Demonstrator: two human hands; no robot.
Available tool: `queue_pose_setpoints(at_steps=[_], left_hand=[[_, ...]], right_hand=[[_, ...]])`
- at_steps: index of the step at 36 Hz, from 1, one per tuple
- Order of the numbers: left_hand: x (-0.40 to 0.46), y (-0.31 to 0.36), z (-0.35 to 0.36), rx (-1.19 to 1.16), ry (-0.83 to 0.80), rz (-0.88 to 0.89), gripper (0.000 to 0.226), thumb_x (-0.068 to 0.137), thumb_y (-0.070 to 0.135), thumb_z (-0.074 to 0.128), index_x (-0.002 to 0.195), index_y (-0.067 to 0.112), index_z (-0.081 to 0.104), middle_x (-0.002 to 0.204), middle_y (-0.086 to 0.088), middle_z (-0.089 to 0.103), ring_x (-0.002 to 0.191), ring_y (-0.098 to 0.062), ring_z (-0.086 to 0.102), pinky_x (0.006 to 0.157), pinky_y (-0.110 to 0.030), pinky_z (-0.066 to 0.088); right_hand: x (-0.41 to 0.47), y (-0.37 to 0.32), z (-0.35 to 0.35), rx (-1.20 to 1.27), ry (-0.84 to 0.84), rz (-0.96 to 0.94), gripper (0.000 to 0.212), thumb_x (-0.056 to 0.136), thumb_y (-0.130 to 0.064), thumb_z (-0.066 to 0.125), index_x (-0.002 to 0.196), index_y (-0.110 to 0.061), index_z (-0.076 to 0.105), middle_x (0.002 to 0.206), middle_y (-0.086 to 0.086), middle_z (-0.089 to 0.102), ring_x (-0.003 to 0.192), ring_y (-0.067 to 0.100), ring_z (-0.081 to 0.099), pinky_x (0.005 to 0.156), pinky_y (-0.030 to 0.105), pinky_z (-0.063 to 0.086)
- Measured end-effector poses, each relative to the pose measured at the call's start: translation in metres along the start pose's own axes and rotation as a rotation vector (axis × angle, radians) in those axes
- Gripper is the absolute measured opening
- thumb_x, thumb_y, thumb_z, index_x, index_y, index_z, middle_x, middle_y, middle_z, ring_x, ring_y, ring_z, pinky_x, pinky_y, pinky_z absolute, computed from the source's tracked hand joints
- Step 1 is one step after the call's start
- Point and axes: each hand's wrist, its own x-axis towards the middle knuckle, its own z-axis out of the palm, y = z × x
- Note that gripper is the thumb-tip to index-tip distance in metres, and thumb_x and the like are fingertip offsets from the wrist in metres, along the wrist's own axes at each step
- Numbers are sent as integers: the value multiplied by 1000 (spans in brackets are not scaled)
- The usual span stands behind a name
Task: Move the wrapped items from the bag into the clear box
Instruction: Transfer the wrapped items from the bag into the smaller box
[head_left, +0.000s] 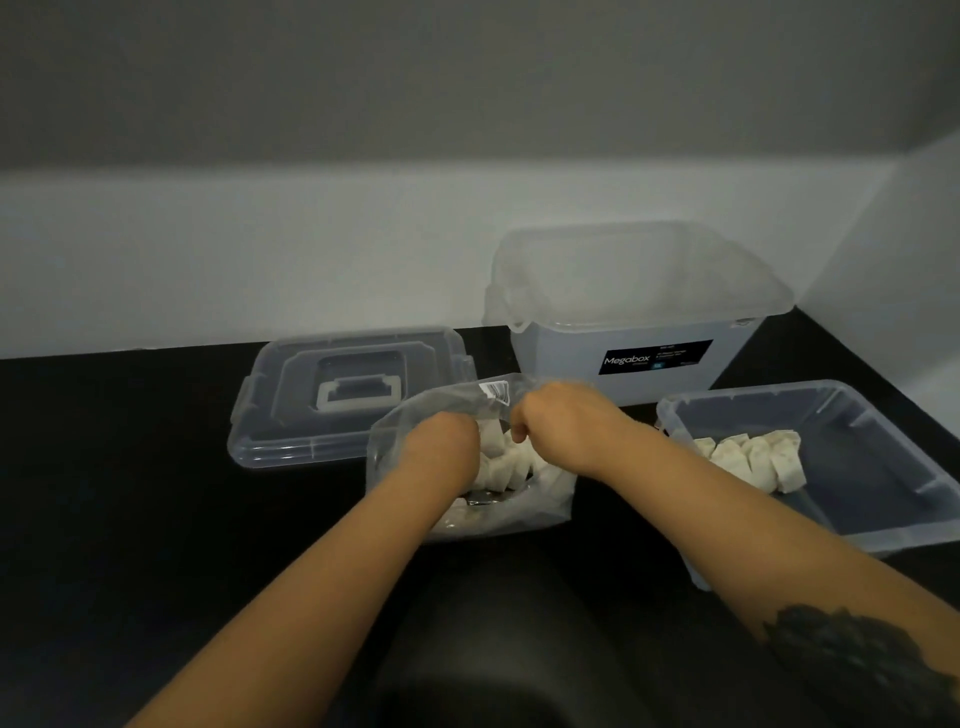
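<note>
A clear plastic bag (540, 506) lies open on the black counter in front of me, with several white wrapped items (506, 465) inside. My left hand (441, 441) is sunk into the bag's mouth; its fingers are hidden by the plastic. My right hand (558, 415) is at the bag's upper edge with its fingers curled, pinching the plastic beside the barcode label. To the right, a shallow clear box (883, 431) holds several white wrapped items (753, 457) in a row.
A tall clear Megabox tub (639, 358) stands behind the bag, against the white wall. Its lid with a handle (358, 395) lies flat on the counter to the left. A dark rounded shape (509, 649) sits at the counter's near edge.
</note>
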Motion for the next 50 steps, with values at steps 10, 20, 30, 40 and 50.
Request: queue_pose_setpoints(at_steps=[10,20,30,40,50], left_hand=[[-33,-24,-29,-26,105,-15,36,87,6,55,122,11,51,118,-12,56,106,-26,56,91,-37,49],[-56,-38,-30,19,346,32,36,86,4,58,120,11,51,112,-11,60,99,-24,60,70,-30,45],[-66,-51,-34,-100,398,57,32,88,8,53,118,16,57,110,-8,61,99,-23,59,75,-30,46],[-72,-59,-36,-167,425,53,33,90,11,53,123,18,53,113,-8,60,102,-23,57,78,-30,47],[-66,-59,-39,-233,499,72,24,90,10,49,113,17,55,102,-8,61,77,-17,49,63,-27,41]], right_hand=[[53,-34,25,-63,-301,195,30,90,-3,57,120,-5,60,119,11,59,98,25,59,79,31,47],[68,-39,62,269,-84,228,32,86,-4,57,117,-8,64,120,12,62,109,27,60,92,36,51],[78,-52,84,319,-25,277,48,79,-25,72,123,-17,55,132,10,48,117,21,53,96,27,42],[80,-51,84,349,56,251,17,88,-16,61,101,-13,69,109,10,65,101,25,61,87,33,50],[64,-46,58,330,46,231,32,86,-28,67,112,-11,56,114,12,62,104,31,60,86,39,50]])
